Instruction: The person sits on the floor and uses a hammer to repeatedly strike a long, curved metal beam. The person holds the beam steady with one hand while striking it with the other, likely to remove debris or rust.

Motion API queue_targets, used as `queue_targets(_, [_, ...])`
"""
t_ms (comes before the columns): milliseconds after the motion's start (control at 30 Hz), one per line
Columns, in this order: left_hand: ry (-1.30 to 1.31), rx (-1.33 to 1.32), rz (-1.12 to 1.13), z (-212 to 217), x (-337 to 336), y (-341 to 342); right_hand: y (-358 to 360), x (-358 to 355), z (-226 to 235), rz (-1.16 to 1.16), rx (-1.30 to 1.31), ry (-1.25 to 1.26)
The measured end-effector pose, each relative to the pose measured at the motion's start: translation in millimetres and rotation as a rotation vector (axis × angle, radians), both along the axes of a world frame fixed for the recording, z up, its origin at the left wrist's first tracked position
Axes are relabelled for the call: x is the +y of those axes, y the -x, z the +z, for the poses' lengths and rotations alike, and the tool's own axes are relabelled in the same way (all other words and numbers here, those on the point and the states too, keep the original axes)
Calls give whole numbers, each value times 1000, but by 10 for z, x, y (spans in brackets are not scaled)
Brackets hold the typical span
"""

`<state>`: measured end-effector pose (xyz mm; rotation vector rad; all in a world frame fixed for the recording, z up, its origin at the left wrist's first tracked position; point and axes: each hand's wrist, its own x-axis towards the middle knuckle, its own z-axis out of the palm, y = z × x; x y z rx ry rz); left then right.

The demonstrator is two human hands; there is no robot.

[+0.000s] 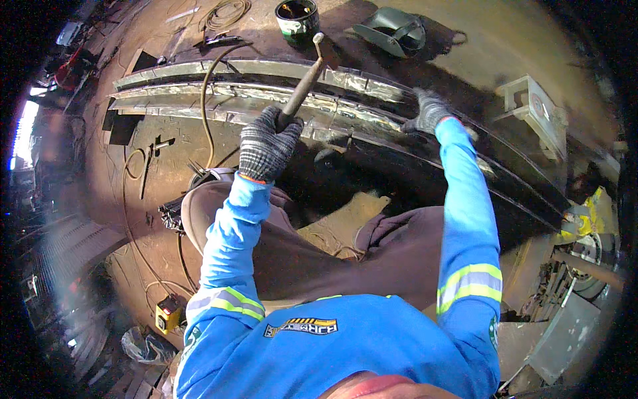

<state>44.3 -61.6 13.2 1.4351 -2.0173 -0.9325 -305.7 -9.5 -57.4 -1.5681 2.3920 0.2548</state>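
My left hand [269,146], in a grey-and-black striped knit glove, is closed round the handle of a long-handled tool [307,86]. That tool has a tapered greyish handle and a thin bent neck ending in a small pale tip; its exact kind is unclear. It points up and away over the metal beams. Long, slightly curved steel beams [266,100] run across in front of me, with shiny and whitish patches along their edges. My right hand [428,112], gloved alike, rests on the beams right of centre, thumb and fingers apart.
Beyond the beams stand an open can [297,26] and a dark green welding mask [392,33]. A cable [207,100] crosses the beams at left. A pale metal stand [535,110] is at right, a yellow box [167,314] at lower left. Scrap metal lies around the edges.
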Motion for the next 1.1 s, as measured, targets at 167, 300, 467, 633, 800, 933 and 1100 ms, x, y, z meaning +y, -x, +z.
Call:
queue_targets(167, [110, 49, 21, -17, -54, -106, -63, -119, -9, -44, 13, -102])
queue_targets(300, [115, 52, 21, 109, -53, -188, -226, -7, 60, -60, 78, -17])
queue_targets(467, [87, 127, 52, 78, -72, -200, -360, 229, -22, -68, 139, 82])
queue_targets(633, [-32, 186, 61, 17, -59, -243, -606, 499, -229, -72, 198, 204])
queue_targets(800, [-30, 136, 51, 119, 9, -178, -809, 736, -528, -59, 253, 352])
queue_targets(933, [37, 228, 18, 46, 18, -111, -782, 776, -565, -66, 238, 284])
queue_targets(1100, [-9, 167, 16, -96, 110, -30, -831, 758, -285, -80, 139, 394])
